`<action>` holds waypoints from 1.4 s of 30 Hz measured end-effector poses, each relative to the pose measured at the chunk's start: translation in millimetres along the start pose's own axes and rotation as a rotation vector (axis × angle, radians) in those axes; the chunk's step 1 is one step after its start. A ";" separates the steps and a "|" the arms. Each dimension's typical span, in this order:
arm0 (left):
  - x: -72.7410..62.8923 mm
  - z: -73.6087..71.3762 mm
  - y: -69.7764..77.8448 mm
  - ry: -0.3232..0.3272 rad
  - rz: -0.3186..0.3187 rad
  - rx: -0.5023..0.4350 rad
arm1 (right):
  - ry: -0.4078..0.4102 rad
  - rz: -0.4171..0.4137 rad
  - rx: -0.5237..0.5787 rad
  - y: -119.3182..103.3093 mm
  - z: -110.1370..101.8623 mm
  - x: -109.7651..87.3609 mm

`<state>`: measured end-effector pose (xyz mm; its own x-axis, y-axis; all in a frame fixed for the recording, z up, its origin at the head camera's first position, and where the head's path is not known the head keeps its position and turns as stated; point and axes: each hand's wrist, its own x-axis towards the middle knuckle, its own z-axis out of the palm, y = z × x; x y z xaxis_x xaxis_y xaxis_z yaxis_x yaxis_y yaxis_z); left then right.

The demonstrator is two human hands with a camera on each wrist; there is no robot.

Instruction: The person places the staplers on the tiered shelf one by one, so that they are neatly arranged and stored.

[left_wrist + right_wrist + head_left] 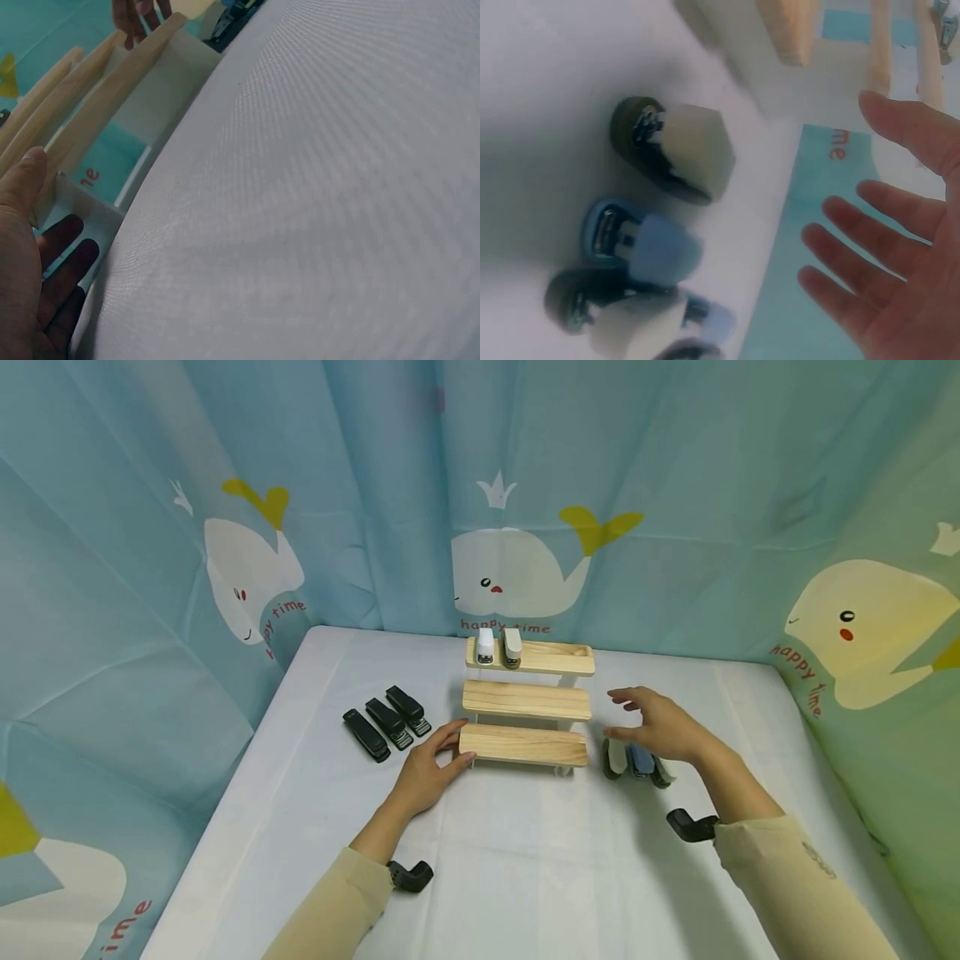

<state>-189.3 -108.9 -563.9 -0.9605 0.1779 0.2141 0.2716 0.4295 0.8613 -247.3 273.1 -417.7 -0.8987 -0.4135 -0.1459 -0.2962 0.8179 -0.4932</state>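
Observation:
A three-tier wooden display stand (523,744) with white supports stands at the middle of the table. My left hand (422,774) touches the left end of its lowest board, thumb at the board's edge and fingers extended beside the white side panel (82,196). To the stand's right, my right hand (660,724) hovers with fingers spread, holding nothing. Below and beside it are small staplers: a cream one (697,150), a blue one (664,247) and a whitish one (637,326). A white mini stapler (486,646) and a cream mini stapler (512,646) sit on the top board.
Three black staplers (386,721) lie side by side left of the stand. A white cloth (517,877) covers the table. Behind and along the sides hangs a blue-green curtain (390,527) with whale prints. Each wrist wears a black camera mount (410,877).

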 end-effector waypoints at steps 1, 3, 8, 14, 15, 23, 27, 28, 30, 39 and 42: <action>0.0 0.0 0.1 0.001 0.001 0.003 | 0.000 0.001 -0.005 1.4 0.9 -0.7; 0.0 -0.3 0.6 0.001 0.005 0.004 | -0.001 0.002 -0.007 3.7 2.4 -2.3; 0.5 -1.1 1.4 -0.001 0.001 -0.003 | -0.008 -0.001 -0.015 7.4 6.4 -6.6; 0.5 -0.2 0.9 -0.009 -0.018 -0.005 | -0.026 -0.014 -0.028 12.0 11.8 -12.8; 0.3 0.1 0.7 -0.010 -0.018 -0.005 | -0.030 -0.016 -0.026 13.0 12.6 -13.9; -0.2 0.5 0.4 0.001 -0.022 -0.011 | -0.051 0.016 -0.015 17.7 17.0 -19.0; -0.4 -0.3 0.8 -0.001 -0.028 -0.010 | -0.057 0.031 -0.011 19.0 19.5 -19.1; -0.4 -0.3 0.7 0.000 -0.030 -0.009 | -0.056 0.032 -0.014 19.0 20.1 -19.1; -0.4 -0.4 0.4 0.000 -0.030 -0.008 | -0.055 0.032 -0.030 19.8 21.8 -18.9; 0.9 -0.3 -0.3 -0.004 -0.023 -0.007 | -0.055 0.031 -0.083 23.7 28.1 -17.2; 1.1 -0.2 -0.4 -0.002 -0.015 -0.010 | -0.058 0.033 -0.076 24.7 29.6 -16.5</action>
<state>-190.5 -109.1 -563.8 -0.9642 0.1738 0.2003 0.2568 0.4232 0.8689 -230.2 288.2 -452.9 -0.8887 -0.4067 -0.2119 -0.2925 0.8585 -0.4213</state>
